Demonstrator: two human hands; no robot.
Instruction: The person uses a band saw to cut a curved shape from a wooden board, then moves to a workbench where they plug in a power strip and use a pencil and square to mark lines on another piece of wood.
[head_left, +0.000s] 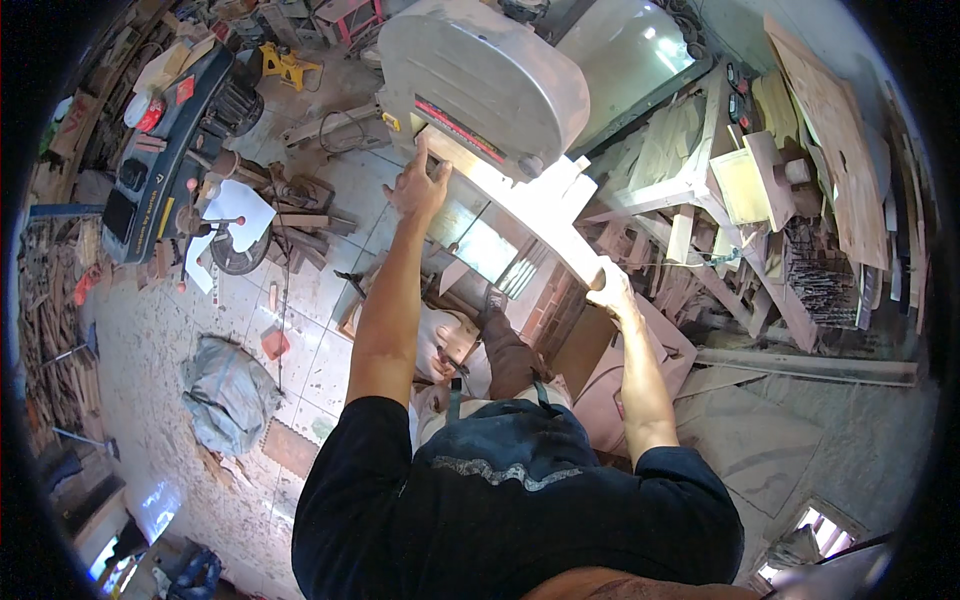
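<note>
A long pale wooden board [535,222] lies slantwise under the big grey rounded housing of a bandsaw [480,80]. Bright light washes out much of its surface, and the blade is hidden. My right hand [612,292] is closed round the board's near right end, thumb on top. Toward the far left end, close beside the housing, is my left hand [418,187]. Its fingers are spread, with the index finger stretched forward against the board's edge.
A drill press [165,170] lies to the left, with a white sheet [240,213] by it. Yellow jack stands [290,68] stand farther back. On the right is a wooden rack [700,190] with offcuts. A grey sack [230,395] rests on the dusty tiled floor at left.
</note>
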